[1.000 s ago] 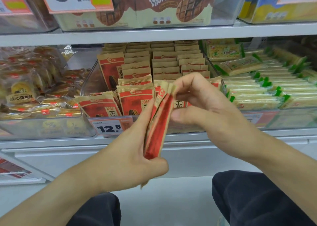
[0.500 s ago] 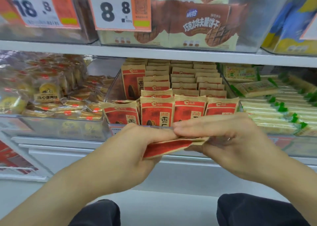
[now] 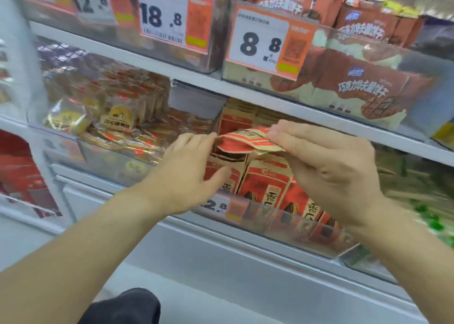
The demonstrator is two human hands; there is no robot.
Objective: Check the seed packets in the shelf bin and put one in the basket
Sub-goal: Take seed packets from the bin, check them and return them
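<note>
Two hands work over the clear shelf bin of red-and-tan seed packets, and the checking part of the task looks to be in progress, not finished. One seed packet lies roughly flat across the tops of the upright packets standing in the bin, held at both ends. The right hand pinches its right edge, fingers closed down over the tan seam, so that grip is shut on the packet. The left hand is looser: its fingertips touch the packet's left edge at the bin's side wall, while the thumb hangs spread below, against the front row. I cannot tell whether that hand truly grips the packet or only steadies it.

Whether the packet is going back among the others or coming out I cannot judge from this view, which is blurred by motion. No basket is in sight, so the second half of the task, putting one packet in the basket, is not yet done. What is left, by my reading: settle on a packet, lift it clear of the bin's front lip and the price tag, and carry it down to wherever the basket waits.
</note>
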